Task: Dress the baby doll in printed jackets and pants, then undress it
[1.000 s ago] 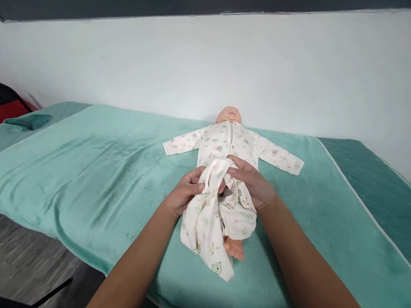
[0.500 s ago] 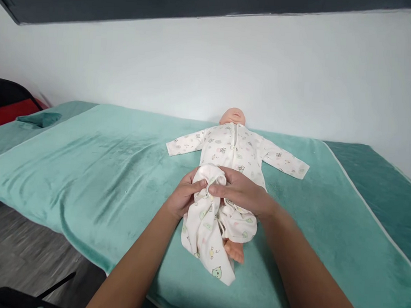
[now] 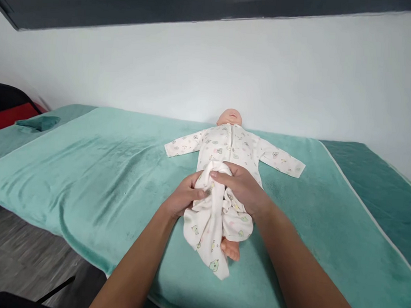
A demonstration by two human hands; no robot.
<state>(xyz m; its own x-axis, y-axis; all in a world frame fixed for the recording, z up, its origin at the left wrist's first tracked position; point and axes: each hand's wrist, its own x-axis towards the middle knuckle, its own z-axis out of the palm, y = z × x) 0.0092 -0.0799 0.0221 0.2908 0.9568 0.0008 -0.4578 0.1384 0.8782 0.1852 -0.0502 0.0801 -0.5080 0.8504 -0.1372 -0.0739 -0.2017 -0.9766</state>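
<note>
A baby doll (image 3: 230, 116) lies on its back on a teal blanket (image 3: 96, 175), head toward the wall. It wears a white printed sleepsuit (image 3: 227, 146) with the sleeves spread out. My left hand (image 3: 184, 197) and my right hand (image 3: 240, 186) both pinch the bunched-up left leg of the sleepsuit (image 3: 210, 219) over the doll's lap. The loose leg fabric hangs toward me. One bare doll foot (image 3: 230, 249) sticks out below the fabric.
The blanket covers a bed or table along a white wall. A darker teal cover (image 3: 374, 183) shows at the right, and a small folded teal cloth (image 3: 36, 122) lies at the far left. Something red and black (image 3: 2, 111) stands beyond the left end. Grey floor is at lower left.
Both hands have gathered the sleepsuit leg more tightly and pulled it up slightly toward the doll's waist. The hanging end of the fabric is shorter now.
</note>
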